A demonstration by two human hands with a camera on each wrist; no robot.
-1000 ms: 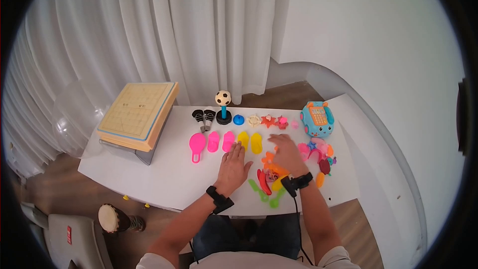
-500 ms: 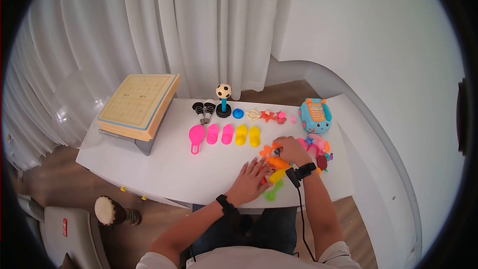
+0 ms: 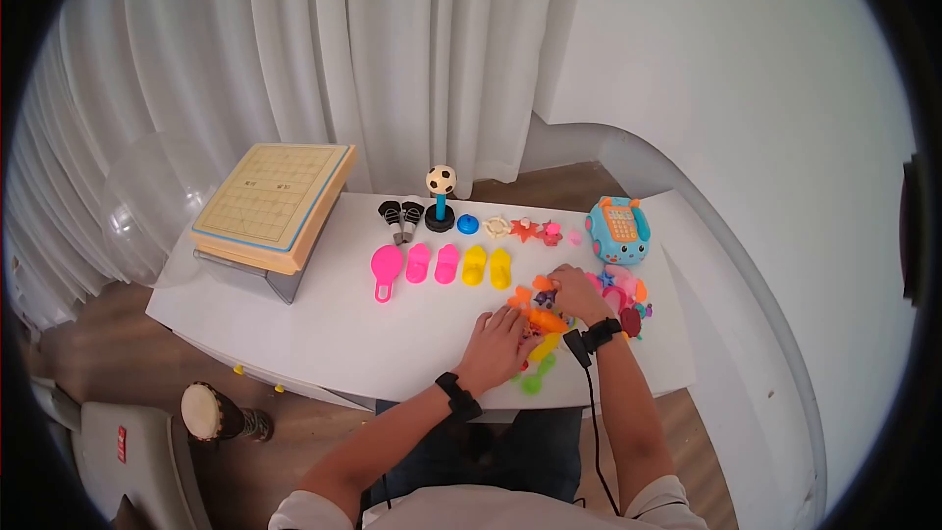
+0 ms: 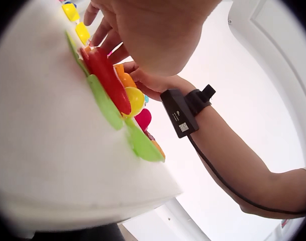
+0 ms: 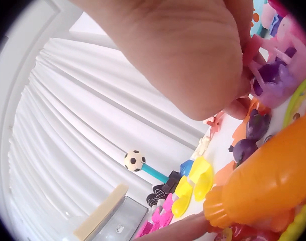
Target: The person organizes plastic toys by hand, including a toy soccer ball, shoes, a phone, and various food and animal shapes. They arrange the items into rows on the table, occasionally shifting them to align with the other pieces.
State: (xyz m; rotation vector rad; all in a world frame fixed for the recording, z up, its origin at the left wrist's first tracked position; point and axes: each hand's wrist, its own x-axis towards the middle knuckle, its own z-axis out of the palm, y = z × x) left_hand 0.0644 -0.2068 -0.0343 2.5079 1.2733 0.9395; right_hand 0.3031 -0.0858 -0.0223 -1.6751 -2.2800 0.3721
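My left hand [image 3: 496, 348] lies with spread, relaxed fingers at the near-left side of a mixed heap of plastic toys. Below those fingers a long red toy [image 4: 108, 78] rests beside flat green pieces [image 4: 105, 103] and a yellow piece [image 4: 135, 100]. On the heap's far side is my right hand [image 3: 581, 299], fingers bent down by an orange piece [image 3: 543, 283]; I cannot tell whether they pinch it. Close to that hand are a pink-and-purple toy [image 5: 285, 83] and dark purple fruit-like toys [image 5: 244, 149]. A bottle-shaped orange toy [image 5: 265, 175] lies between the hands.
Pink toy shoes [image 3: 418, 263], yellow toy shoes [image 3: 474, 265] and a pink paddle-shaped toy [image 3: 387, 263] form a row. Behind stand a soccer ball on a post [image 3: 441, 181] and a blue toy telephone [image 3: 620, 233]. A board [image 3: 275, 196] leans at left.
My left hand has come from the yellow shoes toward me and right, onto the heap. My right hand has shifted slightly, staying at the heap's far side. The head view has tilted slightly.
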